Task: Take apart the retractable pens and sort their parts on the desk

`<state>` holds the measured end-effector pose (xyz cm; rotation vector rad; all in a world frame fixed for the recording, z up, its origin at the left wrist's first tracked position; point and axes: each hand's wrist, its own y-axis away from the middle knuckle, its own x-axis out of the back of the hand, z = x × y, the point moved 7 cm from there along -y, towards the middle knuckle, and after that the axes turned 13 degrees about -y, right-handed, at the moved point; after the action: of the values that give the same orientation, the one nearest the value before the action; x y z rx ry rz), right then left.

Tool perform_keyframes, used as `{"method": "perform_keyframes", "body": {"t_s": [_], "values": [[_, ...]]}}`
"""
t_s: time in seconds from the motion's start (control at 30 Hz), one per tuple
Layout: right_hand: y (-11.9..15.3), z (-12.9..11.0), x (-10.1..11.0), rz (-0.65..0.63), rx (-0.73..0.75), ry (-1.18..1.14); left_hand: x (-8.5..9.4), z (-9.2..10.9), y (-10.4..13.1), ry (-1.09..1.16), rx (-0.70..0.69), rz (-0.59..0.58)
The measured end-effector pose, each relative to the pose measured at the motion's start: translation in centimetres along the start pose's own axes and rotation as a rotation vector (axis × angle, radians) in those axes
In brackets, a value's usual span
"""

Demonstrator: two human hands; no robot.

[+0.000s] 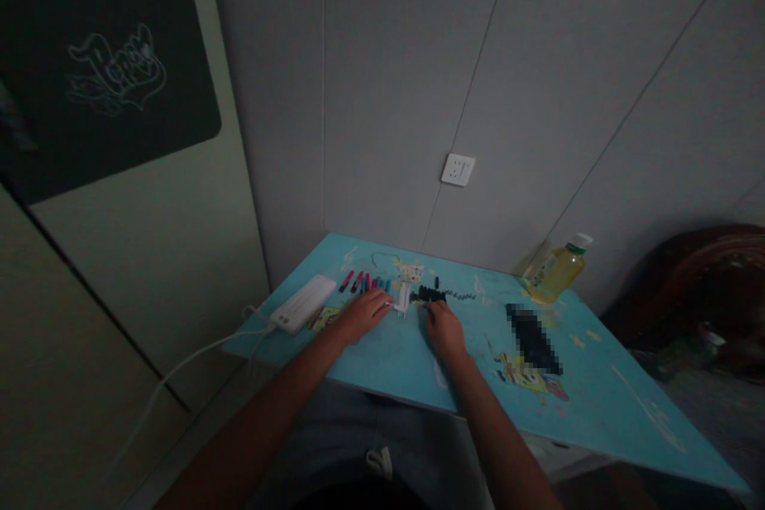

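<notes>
My left hand (366, 314) is closed, with a thin white stick-like piece at its fingertips. Just beyond those fingertips, a group of slim white sticks (405, 296) lies on the blue table (382, 358). My right hand (445, 330) is curled beside a row of small black pieces (431, 293); its fingertips are pinched, and what they hold is too small to make out. Behind my left hand lie several red tube-shaped pieces (357, 281) and blue ones (387, 286), like pen parts.
A white power strip (304, 304) with a cable lies at the left. A bottle of yellow liquid (557, 271) stands at the back right. A pixelated dark object (535, 339) rests on the right side. Behind is a grey wall with a socket (458, 170).
</notes>
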<state>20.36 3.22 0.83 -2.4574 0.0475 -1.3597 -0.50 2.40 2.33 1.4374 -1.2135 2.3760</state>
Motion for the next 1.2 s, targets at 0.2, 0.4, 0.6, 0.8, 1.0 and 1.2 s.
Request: {"method": "perform_keyframes", "body": {"t_s": [0.2, 0.4, 0.6, 0.8, 1.0, 1.2], "values": [[-2.5, -1.8, -1.9, -0.002, 0.005, 0.070, -0.3, -0.6, 0.2, -0.006, 0.035, 0.010], [-2.5, -1.4, -2.2, -0.001, 0.008, 0.087, -0.5, -0.8, 0.2, 0.007, 0.055, 0.000], [-2.0, -0.9, -2.0, 0.019, 0.001, 0.084, -0.3, -0.8, 0.2, 0.026, 0.068, -0.008], [-2.0, -0.5, -2.0, 0.040, -0.014, 0.059, -0.9, -1.3, 0.2, 0.028, 0.079, -0.009], [-1.9, -0.2, -1.6, 0.061, -0.021, 0.026, -1.2, -1.7, 0.2, 0.025, 0.084, -0.013], [-1.9, -0.2, -1.0, 0.089, -0.018, 0.022, -0.9, -1.4, 0.3, 0.019, 0.097, -0.028]]}}
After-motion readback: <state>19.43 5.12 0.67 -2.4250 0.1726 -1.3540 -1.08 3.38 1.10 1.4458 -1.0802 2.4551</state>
